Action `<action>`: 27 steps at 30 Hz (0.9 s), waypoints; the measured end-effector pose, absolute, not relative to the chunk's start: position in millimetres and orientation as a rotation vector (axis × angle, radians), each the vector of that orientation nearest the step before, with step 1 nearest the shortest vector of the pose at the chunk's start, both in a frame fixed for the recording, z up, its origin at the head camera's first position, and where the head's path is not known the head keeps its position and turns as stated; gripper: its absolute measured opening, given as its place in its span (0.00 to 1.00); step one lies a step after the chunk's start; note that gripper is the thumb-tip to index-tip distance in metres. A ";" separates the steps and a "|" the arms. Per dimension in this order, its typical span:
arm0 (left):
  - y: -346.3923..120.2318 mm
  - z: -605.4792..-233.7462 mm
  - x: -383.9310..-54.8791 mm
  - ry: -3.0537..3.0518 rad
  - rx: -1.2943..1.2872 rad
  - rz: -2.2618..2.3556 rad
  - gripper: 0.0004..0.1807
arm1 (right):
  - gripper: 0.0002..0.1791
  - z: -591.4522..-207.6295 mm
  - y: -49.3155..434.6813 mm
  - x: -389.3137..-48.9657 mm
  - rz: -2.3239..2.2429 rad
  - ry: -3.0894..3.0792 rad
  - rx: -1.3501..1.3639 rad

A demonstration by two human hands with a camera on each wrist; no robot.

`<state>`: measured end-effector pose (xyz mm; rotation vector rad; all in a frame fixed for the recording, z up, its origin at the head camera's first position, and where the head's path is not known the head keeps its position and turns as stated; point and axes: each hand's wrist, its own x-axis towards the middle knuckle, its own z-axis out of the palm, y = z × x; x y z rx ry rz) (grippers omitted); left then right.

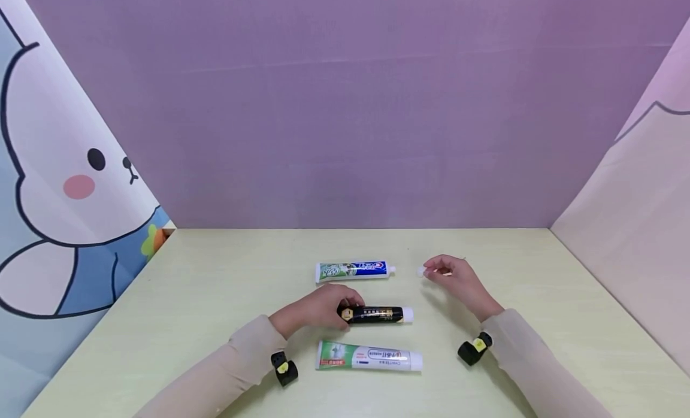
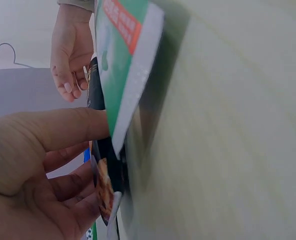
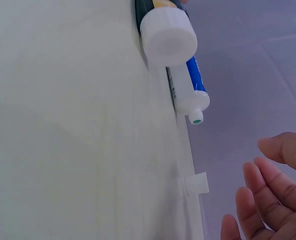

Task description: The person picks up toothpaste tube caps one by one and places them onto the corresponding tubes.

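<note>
My left hand point(image 1: 319, 307) holds the tail end of a black toothpaste tube point(image 1: 377, 315), thumb on the near side and fingers on the far side. That tube lies flat, its white cap on and pointing right. Beyond it lies a blue and green toothpaste tube point(image 1: 353, 270) with a bare nozzle point(image 3: 196, 119). A small white cap point(image 3: 198, 184) stands on the table to the right of that nozzle. Close beside the cap is my right hand point(image 1: 455, 277), its fingers loosely bent and apart from it in the right wrist view.
Nearest me lies a green and white toothpaste tube point(image 1: 369, 357), its white cap on. All three tubes lie roughly parallel on the pale table point(image 1: 226, 268). A purple wall point(image 1: 366, 136) closes off the back, and printed panels stand at both sides.
</note>
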<state>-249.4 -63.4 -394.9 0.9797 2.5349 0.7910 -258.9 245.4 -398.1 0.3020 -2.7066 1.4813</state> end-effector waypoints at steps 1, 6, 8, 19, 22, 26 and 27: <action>-63.2 -394.7 -249.5 2.534 0.981 0.789 0.27 | 0.13 -398.4 245.8 -260.3 1.487 -2.703 0.301; -62.4 -393.5 -249.6 2.517 0.969 0.808 0.27 | 0.14 -400.3 248.7 -266.5 1.512 -2.725 0.278; -62.2 -393.9 -249.7 2.515 0.961 0.810 0.27 | 0.15 -401.1 249.6 -268.6 1.534 -2.739 0.254; -63.6 -393.2 -248.8 2.504 0.934 0.851 0.25 | 0.17 -404.3 252.5 -276.4 1.588 -2.766 0.187; -64.3 -392.2 -248.5 2.500 0.950 0.868 0.25 | 0.18 -405.2 253.8 -278.2 1.609 -2.771 0.189; -65.2 -391.9 -248.8 2.497 0.972 0.879 0.24 | 0.19 -406.5 255.7 -279.9 1.645 -2.768 0.185; -65.6 -391.9 -248.8 2.498 0.980 0.879 0.24 | 0.19 -406.8 256.1 -280.4 1.649 -2.765 0.181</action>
